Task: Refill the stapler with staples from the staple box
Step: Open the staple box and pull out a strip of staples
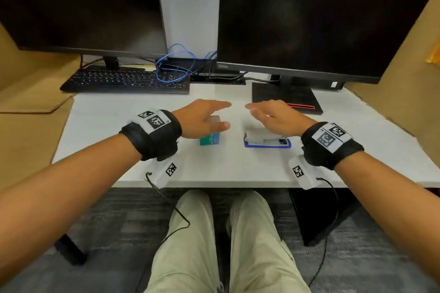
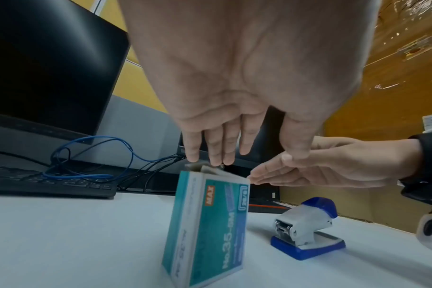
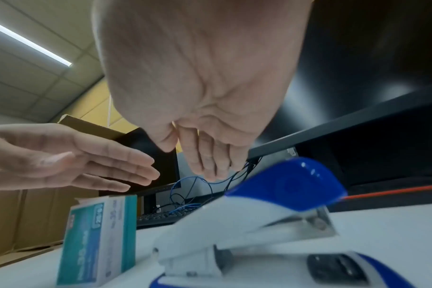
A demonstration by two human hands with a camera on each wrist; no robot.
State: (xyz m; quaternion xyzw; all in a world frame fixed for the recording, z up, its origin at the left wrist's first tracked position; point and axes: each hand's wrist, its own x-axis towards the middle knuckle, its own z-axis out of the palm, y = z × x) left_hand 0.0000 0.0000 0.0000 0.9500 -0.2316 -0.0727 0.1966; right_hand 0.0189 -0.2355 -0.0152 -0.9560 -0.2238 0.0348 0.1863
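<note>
Left hand (image 1: 202, 118) flat, fingers straight, hovering over the upright staple box (image 2: 205, 226); contact unclear. Right hand (image 1: 273, 114) flat, fingers relaxed, above the stapler (image 2: 306, 230), not touching. Box stands left of stapler, apart, mid-desk (image 1: 142, 164). Bare desk surface lies toward the near edge; keyboard (image 1: 126, 81) at far left.

On the white counter (image 1: 238, 164) the teal cardboard staple box (image 1: 210, 138) stands left of the blue-and-white plastic stapler (image 1: 266, 141); the black keyboard (image 1: 126, 79) lies behind, with two dark monitors (image 1: 309, 14) beyond.
</note>
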